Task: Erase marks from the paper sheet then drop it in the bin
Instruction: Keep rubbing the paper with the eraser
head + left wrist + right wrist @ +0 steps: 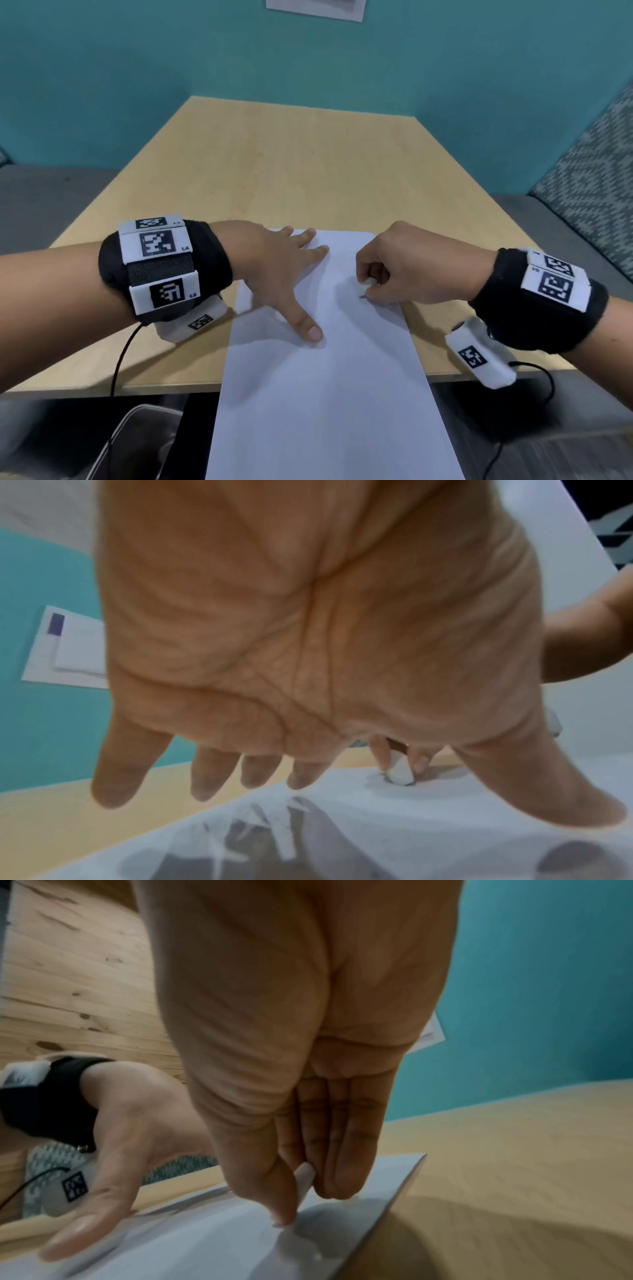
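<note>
A white paper sheet (325,359) lies on the wooden table (291,164), its near end hanging over the front edge. My left hand (284,274) rests flat on the sheet's upper left part, fingers spread and straight. My right hand (380,270) pinches a small white eraser (365,283) between thumb and fingertips, its tip pressed on the paper by a faint dark mark (361,297). The left wrist view shows the eraser (400,773) standing on the sheet (445,831); in the right wrist view the eraser (304,1177) sits between my thumb and curled fingers.
A bin with a clear liner (137,442) stands on the floor below the table's front left edge. A patterned cushion (589,192) is at the right. Teal walls (308,61) close off the table's far side, and a notice (315,8) hangs there.
</note>
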### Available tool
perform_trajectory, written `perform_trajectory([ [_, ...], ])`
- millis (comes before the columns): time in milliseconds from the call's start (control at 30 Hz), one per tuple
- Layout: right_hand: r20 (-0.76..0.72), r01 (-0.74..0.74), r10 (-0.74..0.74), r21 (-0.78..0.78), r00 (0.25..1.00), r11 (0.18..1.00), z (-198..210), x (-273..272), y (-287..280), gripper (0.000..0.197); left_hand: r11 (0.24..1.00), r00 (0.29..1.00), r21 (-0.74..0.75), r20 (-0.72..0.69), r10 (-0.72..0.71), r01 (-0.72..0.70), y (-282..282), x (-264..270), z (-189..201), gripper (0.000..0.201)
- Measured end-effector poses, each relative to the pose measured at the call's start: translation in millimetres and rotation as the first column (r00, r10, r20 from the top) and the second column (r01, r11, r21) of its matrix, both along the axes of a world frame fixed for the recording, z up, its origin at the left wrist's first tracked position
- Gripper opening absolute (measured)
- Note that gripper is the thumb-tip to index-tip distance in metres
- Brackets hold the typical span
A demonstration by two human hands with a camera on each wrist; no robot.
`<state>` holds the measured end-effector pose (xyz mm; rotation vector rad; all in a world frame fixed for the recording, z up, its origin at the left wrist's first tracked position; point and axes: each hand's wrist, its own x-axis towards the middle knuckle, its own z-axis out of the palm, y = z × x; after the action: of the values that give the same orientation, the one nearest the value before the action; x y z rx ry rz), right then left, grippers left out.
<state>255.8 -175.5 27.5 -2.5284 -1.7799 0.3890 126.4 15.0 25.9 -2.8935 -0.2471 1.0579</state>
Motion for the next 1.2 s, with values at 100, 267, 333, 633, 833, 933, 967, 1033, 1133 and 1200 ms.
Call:
perform_trajectory([
  [100,0.006,0.011,-0.011,-0.005,1.000,1.000,0.7,1.3,-1.2,0.010,1.000,1.000,-0.012,0.007,-0.014,0.015,-10.8,6.2,-3.0,0.147],
  [267,-0.017,-0.007,0.007,0.015,1.000,1.000,4.4,-3.4,9.9,0.010,0.999,0.999,-0.010,0.033,0.033,-0.033,-6.6,4.1,-11.5,0.157],
  [333,-0.004,-0.008,0.009,0.058,1.000,0.998,1.4,-4.4,19.4,0.012,0.999,0.998,-0.023,0.046,0.032,-0.031,-4.7,2.8,-12.5,0.158],
  [633,0.066,-0.099,0.096,0.048,0.993,0.994,-4.8,-11.4,23.4,0.015,0.998,0.997,-0.048,0.063,0.040,-0.037,-2.8,2.4,-14.6,0.157],
  [833,0.084,-0.117,0.113,0.047,0.990,0.992,-7.1,-20.8,18.1,0.007,0.998,0.998,-0.043,0.047,0.048,-0.046,-4.0,4.1,-14.2,0.159],
  [933,0.096,-0.091,0.088,0.021,0.991,0.996,-4.0,-15.3,19.0,0.004,0.998,0.998,-0.040,0.043,0.053,-0.051,-5.4,3.0,-12.7,0.158],
  [967,0.108,-0.060,0.057,0.028,0.992,0.998,-3.4,-10.5,20.2,0.005,0.998,0.998,-0.039,0.043,0.055,-0.053,-5.7,2.7,-12.0,0.158],
  [1033,0.114,-0.032,0.026,0.051,0.993,0.998,-3.5,-7.4,20.5,0.006,0.998,0.998,-0.037,0.042,0.055,-0.054,-6.6,2.6,-11.1,0.157],
  [1133,0.078,-0.098,0.095,0.035,0.992,0.995,-4.2,-20.5,17.8,0.005,0.998,0.998,-0.040,0.035,0.059,-0.058,-6.1,3.5,-11.3,0.157],
  [1200,0.069,-0.107,0.107,0.000,0.992,0.994,-2.3,-22.3,17.9,0.007,0.997,0.997,-0.042,0.032,0.063,-0.062,-6.1,2.9,-11.4,0.157],
])
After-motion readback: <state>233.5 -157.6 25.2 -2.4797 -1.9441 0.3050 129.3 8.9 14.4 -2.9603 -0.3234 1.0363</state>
